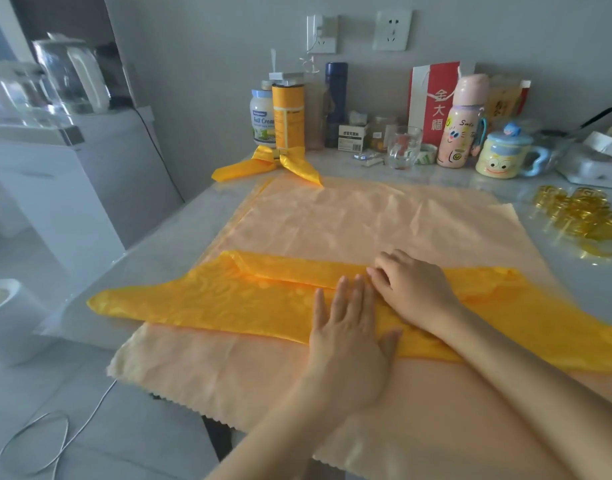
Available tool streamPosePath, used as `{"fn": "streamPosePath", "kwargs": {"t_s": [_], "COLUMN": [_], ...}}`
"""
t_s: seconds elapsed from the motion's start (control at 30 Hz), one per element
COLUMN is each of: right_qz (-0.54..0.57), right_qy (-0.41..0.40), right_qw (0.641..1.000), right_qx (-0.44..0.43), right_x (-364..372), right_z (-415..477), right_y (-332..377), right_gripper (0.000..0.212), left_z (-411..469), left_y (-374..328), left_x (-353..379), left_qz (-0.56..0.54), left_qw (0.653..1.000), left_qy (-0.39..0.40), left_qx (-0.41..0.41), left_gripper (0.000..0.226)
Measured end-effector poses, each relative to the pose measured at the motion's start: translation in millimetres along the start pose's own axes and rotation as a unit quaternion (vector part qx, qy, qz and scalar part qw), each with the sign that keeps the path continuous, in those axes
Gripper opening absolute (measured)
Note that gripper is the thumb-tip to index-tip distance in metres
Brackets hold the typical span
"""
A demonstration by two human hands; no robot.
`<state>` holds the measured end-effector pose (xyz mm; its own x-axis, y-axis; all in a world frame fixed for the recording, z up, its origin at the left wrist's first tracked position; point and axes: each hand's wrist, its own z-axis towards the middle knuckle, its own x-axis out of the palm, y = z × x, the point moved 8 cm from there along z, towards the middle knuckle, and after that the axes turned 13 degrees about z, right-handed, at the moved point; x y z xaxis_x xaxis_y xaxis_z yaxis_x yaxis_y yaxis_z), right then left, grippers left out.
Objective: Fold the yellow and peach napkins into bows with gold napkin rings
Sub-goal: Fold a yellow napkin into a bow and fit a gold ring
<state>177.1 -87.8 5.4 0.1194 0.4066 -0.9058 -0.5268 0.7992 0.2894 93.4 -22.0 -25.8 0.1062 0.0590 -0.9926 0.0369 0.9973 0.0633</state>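
Pressing your left hand (pixel 349 323) flat, fingers straight, you pin the yellow napkin (pixel 211 299) so your right hand (pixel 413 289), fingers curled, creases the fold; whether it pinches is unclear.

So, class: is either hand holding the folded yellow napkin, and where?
Left hand presses flat on the shiny yellow cloth napkin, holding nothing. Right hand curls fingertips at its folded edge; a pinch cannot be confirmed.
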Motion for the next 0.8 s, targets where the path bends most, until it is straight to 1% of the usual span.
{"fn": "streamPosePath", "kwargs": {"t_s": [0.07,0.13,0.17,0.23,0.27,0.33,0.37,0.43,0.47,0.5,0.53,0.57,0.6,0.63,0.67,0.7,0.73,0.77,0.8], "right_qz": [0.016,0.03,0.03,0.027,0.029,0.025,0.024,0.026,0.027,0.028,0.026,0.022,0.017,0.014,0.014,0.012,0.008,0.003,-0.003], "right_qy": [-0.005,-0.001,-0.001,-0.001,-0.001,-0.002,-0.001,-0.004,-0.007,-0.008,-0.008,-0.007,-0.004,-0.001,0.0,-0.002,-0.004,-0.005,-0.004], "right_qw": [1.0,0.999,0.999,0.999,0.999,0.999,0.999,0.999,0.999,0.999,0.999,0.999,1.0,1.0,1.0,1.0,1.0,1.0,1.0], "right_qx": [-0.007,-0.015,-0.021,-0.019,-0.022,-0.028,-0.027,-0.029,-0.028,-0.026,-0.025,-0.023,-0.021,-0.019,-0.018,-0.018,-0.016,-0.011,-0.009], "right_x": [-2,-2,-1,-2,-2,-3,-3,-3,-3,-4,-3,-3,-2,-2,-2,-2,-3,-4,-2], "right_z": [-1,-3,-2,-3,-2,-2,-2,-2,-2,-2,-1,-1,-1,0,0,0,0,-2,-1], "right_y": [0,0,2,-1,1,3,2,3,3,3,4,3,3,3,4,5,5,4,5], "right_gripper": [0.029,0.027,0.025,0.024,0.024,0.024,0.024,0.024,0.024,0.024,0.024,0.024,0.025,0.026,0.027,0.027,0.027,0.026,0.025], "left_z": [-11,-27,-35,-54,-67,-86,-94,-105,-106,-104,-102,-94,-79,-57,-32,-7,12,28,38], "left_y": [20,59,83,127,153,198,216,240,250,260,266,261,245,219,182,140,99,65,43], "left_x": [8,8,10,13,14,18,16,11,2,-13,-32,-55,-77,-93,-101,-101,-92,-78,-62], "left_qz": [-0.003,0.007,0.019,0.039,0.04,0.04,0.036,0.031,0.029,0.032,0.036,0.044,0.065,0.076,0.063,0.022,-0.03,-0.065,-0.067], "left_qw": [0.999,0.999,0.998,0.992,0.988,0.974,0.964,0.945,0.933,0.918,0.901,0.894,0.899,0.917,0.943,0.967,0.982,0.99,0.993], "left_qy": [0.039,0.045,0.043,0.065,0.073,0.108,0.128,0.153,0.146,0.113,0.06,-0.014,-0.099,-0.173,-0.213,-0.215,-0.18,-0.126,-0.08], "left_qx": [0.003,-0.023,-0.048,-0.099,-0.133,-0.198,-0.229,-0.288,-0.328,-0.379,-0.428,-0.446,-0.421,-0.352,-0.248,-0.135,-0.044,0.015,0.049], "left_gripper": [0.092,0.086,0.091,0.106,0.101,0.076,0.067,0.063,0.065,0.069,0.072,0.069,0.062,0.053,0.045,0.04,0.039,0.04,0.043]}}
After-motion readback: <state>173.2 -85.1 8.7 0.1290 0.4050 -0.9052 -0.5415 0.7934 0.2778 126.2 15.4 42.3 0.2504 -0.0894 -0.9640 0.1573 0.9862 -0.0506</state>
